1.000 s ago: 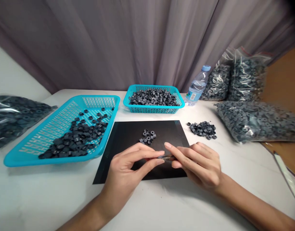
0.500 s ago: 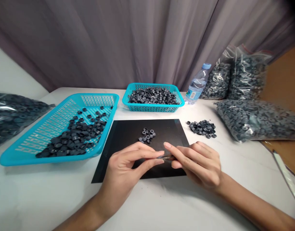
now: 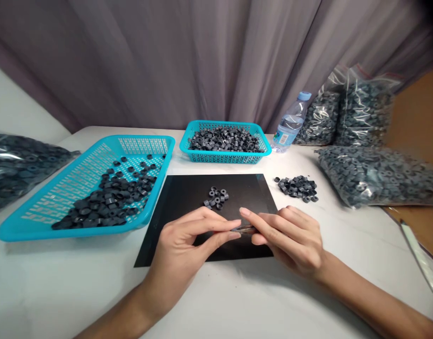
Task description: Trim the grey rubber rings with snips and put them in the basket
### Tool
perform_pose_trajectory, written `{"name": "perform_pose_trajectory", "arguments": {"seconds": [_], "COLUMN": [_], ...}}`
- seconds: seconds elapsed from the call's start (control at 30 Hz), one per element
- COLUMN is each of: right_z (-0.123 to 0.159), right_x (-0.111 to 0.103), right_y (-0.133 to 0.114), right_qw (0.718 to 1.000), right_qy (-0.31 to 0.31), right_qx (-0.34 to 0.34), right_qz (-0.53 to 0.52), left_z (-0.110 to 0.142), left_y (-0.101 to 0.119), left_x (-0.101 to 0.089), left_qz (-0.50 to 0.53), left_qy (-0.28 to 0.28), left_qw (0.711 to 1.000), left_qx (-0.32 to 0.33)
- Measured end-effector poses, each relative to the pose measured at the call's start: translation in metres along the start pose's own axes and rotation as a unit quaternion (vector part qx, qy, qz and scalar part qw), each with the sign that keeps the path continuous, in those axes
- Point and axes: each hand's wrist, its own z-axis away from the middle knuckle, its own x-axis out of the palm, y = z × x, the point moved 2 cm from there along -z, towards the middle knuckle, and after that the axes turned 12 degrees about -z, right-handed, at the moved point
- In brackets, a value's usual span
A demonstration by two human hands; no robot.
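My left hand [image 3: 188,254] is closed in a pinch over the black mat [image 3: 244,188]; what lies between its fingertips is mostly hidden. Facing it, my right hand [image 3: 294,238] is closed around a thin metal tool [image 3: 245,230], whose narrow shiny end reaches to the left fingertips. Its exact kind is unclear, as the fingers cover most of it. Just beyond the hands, a small group of dark grey ring-shaped pieces [image 3: 217,197] rests on the mat. A bigger heap of similar pieces [image 3: 299,187] lies on the white table right of the mat.
A large blue basket [image 3: 159,188] at left and a smaller blue basket [image 3: 225,157] at the back hold grey pieces. Bagged pieces stand at left [image 3: 21,165] and right [image 3: 379,176]. A water bottle [image 3: 290,125] and a knife-like white object [image 3: 419,256] are at right.
Both hands stay almost in place, fingertips still together. The metal tool between them has shifted slightly and shows more of its shiny edges.
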Motion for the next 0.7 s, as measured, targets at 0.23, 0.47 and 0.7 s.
{"name": "perform_pose_trajectory", "arguments": {"seconds": [0.23,0.47,0.7], "right_z": [0.0001,-0.0013,-0.0014], "right_x": [-0.0006,-0.0023,-0.0029], "right_y": [0.0005,0.0010,0.0008], "right_qw": [1.000,0.999,0.999], "right_qy": [-0.004,-0.011,-0.007], "right_qx": [-0.008,-0.020,-0.028], "right_qz": [0.010,0.029,0.032], "left_z": [-0.0001,0.0018,0.0012], "left_y": [-0.0014,-0.0037,-0.0043], "left_x": [0.0013,0.0016,0.0019], "left_qz": [-0.003,0.003,0.000], "left_qy": [-0.006,-0.009,-0.013], "left_qw": [1.000,1.000,1.000], "left_qx": [-0.007,-0.010,-0.008]}}
